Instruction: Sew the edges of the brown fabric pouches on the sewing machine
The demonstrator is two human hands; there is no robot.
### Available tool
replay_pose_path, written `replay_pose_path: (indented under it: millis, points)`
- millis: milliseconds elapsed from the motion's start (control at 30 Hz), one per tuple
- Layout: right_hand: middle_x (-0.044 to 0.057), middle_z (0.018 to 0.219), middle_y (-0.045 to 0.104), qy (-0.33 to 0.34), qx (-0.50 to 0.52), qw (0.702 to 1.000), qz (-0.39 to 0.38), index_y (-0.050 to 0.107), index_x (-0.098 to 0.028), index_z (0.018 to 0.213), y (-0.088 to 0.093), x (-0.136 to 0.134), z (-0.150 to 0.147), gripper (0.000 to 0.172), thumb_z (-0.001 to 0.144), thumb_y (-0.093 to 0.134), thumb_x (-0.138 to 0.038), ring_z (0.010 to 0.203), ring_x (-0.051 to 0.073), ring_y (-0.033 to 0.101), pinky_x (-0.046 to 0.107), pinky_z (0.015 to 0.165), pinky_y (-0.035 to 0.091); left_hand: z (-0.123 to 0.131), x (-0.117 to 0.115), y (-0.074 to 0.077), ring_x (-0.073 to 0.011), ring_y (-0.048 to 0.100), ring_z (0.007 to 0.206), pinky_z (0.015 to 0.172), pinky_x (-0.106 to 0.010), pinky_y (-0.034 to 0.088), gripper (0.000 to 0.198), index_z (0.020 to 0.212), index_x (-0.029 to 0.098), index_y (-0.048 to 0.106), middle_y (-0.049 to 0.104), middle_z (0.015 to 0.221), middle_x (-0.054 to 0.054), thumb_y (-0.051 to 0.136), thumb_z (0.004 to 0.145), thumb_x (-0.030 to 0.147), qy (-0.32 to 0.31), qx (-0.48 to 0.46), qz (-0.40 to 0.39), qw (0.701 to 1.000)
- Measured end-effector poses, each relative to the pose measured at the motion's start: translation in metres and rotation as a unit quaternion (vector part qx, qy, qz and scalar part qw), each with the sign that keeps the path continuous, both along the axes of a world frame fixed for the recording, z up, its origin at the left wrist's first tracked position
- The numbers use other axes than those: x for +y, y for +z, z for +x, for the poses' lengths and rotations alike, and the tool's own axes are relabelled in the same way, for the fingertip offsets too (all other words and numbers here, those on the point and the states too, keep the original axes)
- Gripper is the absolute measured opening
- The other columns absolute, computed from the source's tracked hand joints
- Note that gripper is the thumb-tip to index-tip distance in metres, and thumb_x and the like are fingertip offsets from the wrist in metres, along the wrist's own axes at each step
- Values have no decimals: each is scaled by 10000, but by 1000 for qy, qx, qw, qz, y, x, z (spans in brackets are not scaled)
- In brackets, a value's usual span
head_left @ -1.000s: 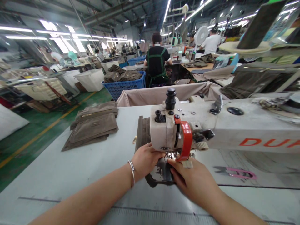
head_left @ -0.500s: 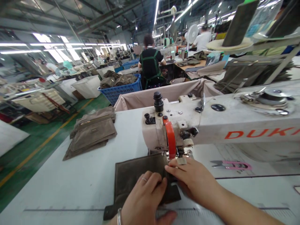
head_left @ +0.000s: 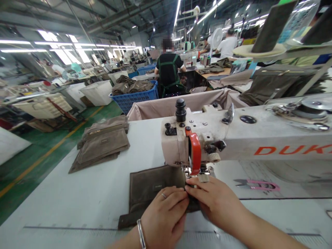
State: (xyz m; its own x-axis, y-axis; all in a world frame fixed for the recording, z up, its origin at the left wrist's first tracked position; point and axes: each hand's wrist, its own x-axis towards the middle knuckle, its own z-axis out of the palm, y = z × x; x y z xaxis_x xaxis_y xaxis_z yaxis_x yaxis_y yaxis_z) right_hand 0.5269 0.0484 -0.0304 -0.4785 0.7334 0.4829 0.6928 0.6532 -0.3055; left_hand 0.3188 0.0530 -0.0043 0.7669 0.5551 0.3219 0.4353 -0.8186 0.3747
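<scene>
A dark olive-brown fabric panel (head_left: 145, 183) with a small label lies flat on the white sewing table (head_left: 98, 193), its far right edge by the presser foot (head_left: 187, 171) of a sewing machine (head_left: 173, 148). My left hand (head_left: 168, 211) bears on its near right part, fingers together and bent over the cloth, thumb mostly hidden. Close beside it, my right hand (head_left: 218, 197) grips the panel's right edge just in front of the foot, fingertips pressed together. The two hands' fingertips almost meet. Under my hands, part of the cloth is hidden.
Pink-handled thread snips (head_left: 259, 185) lie right of my right hand under the machine arm. A stack of similar fabric pieces (head_left: 103, 141) rests at the table's left. Beyond are a cloth-lined bin (head_left: 155, 103), a blue crate (head_left: 137, 95) and a seated person (head_left: 168, 69).
My left hand has shifted slightly right and closed up, its thumb tucking in, baring the label on the panel. My right hand stays at the edge. The view has moved slightly.
</scene>
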Motion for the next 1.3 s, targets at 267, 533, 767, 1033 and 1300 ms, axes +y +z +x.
replay_pose_path:
  millis: [267, 533, 767, 1033, 1300]
  points:
    - [124, 1062, 633, -60, -53, 993, -84, 561, -180, 1248, -2, 6, -1, 408, 855, 474, -116, 938, 284, 584, 458, 784, 537, 1, 35, -2, -206, 578, 1044, 1008, -358, 452, 288, 1098, 149, 600, 641, 1107, -64, 533, 820, 113, -17, -17, 6, 1000]
    - [114, 1104, 593, -55, -20, 994, -97, 519, -184, 1252, 4, 6, -2, 438, 833, 441, -85, 989, 258, 557, 402, 829, 511, 0, 64, -6, -196, 613, 1013, 954, -338, 477, 204, 1072, 170, 623, 666, 1098, -63, 577, 879, 215, -37, -15, 52, 998]
    - [104, 951, 572, -138, 8, 989, -57, 568, -160, 916, 7, 10, 6, 114, 876, 462, -170, 895, 254, 526, 410, 786, 468, -19, 80, -11, -177, 637, 994, 937, -348, 476, 174, 1071, 213, 656, 702, 1048, -31, 583, 923, 266, -39, -47, 47, 997]
    - [53, 759, 592, -118, -9, 993, -28, 585, -190, 748, 10, 9, 6, 167, 896, 533, -246, 774, 235, 513, 383, 721, 438, -4, 59, -12, -173, 648, 911, 884, -322, 502, 145, 1014, 190, 667, 710, 1006, -23, 620, 878, 170, -4, -96, 44, 994]
    - [43, 955, 649, -40, 56, 996, -61, 620, -226, 1012, 2, 9, -2, 171, 887, 532, -149, 874, 211, 564, 348, 762, 483, 6, 47, -13, -167, 644, 874, 844, -301, 516, 72, 887, 203, 690, 714, 937, 3, 625, 874, 174, 62, -100, 21, 993]
